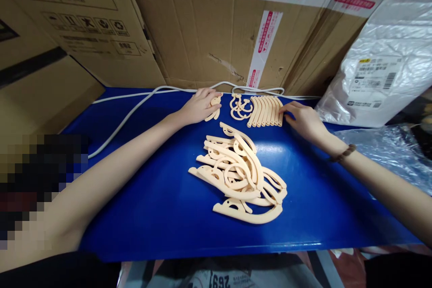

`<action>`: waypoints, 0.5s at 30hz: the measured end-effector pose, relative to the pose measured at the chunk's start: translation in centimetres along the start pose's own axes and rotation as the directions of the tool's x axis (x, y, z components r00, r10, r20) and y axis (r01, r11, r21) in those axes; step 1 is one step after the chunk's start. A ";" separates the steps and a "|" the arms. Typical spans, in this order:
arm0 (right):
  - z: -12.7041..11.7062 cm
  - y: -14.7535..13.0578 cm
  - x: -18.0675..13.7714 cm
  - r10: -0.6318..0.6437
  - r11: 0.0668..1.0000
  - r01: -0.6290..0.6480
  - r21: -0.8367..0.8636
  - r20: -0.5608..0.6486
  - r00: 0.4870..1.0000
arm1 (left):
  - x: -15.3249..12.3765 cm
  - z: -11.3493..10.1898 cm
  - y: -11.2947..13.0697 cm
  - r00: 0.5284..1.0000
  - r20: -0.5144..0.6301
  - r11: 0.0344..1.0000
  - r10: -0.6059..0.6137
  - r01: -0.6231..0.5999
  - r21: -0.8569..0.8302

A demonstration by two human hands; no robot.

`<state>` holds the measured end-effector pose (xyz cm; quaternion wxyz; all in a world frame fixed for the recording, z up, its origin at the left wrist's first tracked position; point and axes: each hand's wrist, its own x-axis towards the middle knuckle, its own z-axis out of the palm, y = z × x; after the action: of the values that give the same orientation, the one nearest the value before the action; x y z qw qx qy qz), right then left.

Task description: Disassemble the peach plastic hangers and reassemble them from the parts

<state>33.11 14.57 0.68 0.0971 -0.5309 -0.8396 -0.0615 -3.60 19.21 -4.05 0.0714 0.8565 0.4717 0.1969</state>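
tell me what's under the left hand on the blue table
Parts of pale beige curved pieces show at the edge of the left hand, on the blue table. The hand covers the rest, so their number and full shape cannot be seen.

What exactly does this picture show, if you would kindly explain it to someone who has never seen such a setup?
There is no machine here: a person works with two bare hands, filmed by one camera worn on the head, facing forward and down. On the blue table, a loose pile of pale, curved pieces lies nearest the person. Farther back, the left hand partly covers a few small pale pieces; whether it grips them is hard to tell. The right hand has its fingertips at the right end of a neat row of pieces. Between the hands, left of that row, lie some hook-like pieces. Cardboard stands behind.
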 end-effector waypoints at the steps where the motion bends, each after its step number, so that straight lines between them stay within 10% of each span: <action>1: 0.0 -0.1 0.0 0.001 1.000 -0.001 0.015 -0.004 1.000 | -0.1 -0.1 0.0 1.000 -0.003 1.000 -0.002 0.002 0.003; 8: 0.1 -0.1 0.2 -0.003 0.999 0.004 0.049 -0.013 1.000 | -0.5 -1.2 0.9 1.000 -0.016 0.999 0.003 -0.002 0.032; 15: 0.3 0.2 0.2 -0.023 0.998 0.023 0.051 0.001 1.000 | 0.9 -1.2 6.0 0.950 0.081 0.952 0.300 -0.304 0.029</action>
<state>33.16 14.92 0.43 0.1092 -0.5186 -0.8471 -0.0406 0.99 16.61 -0.88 0.0405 0.9267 0.3361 0.1630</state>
